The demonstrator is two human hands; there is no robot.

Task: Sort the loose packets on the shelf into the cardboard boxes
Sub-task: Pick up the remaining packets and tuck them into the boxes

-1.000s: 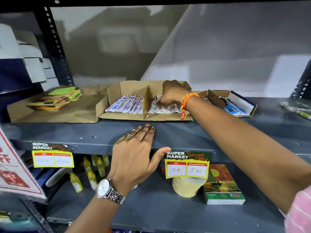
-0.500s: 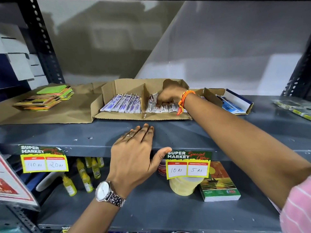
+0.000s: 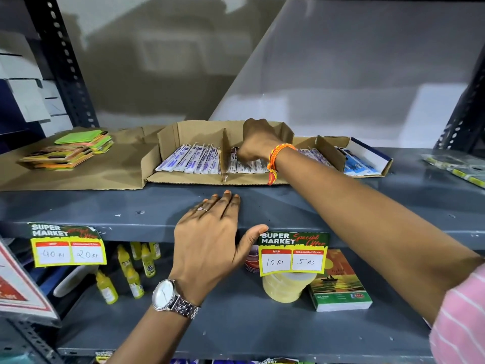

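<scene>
Reaching the right hand (image 3: 258, 143) into the right compartment of the divided cardboard box (image 3: 199, 132), fingers curled down among the white packets (image 3: 246, 165), can't tell if actually gripping one. Left compartment full of purple-striped packets (image 3: 191, 161). Left hand (image 3: 210, 240) flat on the grey shelf (image 3: 105, 206) edge, fingers spread, holding nothing

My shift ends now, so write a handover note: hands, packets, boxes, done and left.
Left hand: flat on the shelf edge, empty.
Right hand: in the divided cardboard box, on the packets in its right compartment; grip hidden.
Done: left compartment's packets lined up.
Left: loose packets at the shelf's far right, possibly the coloured stack on flat cardboard.
</scene>
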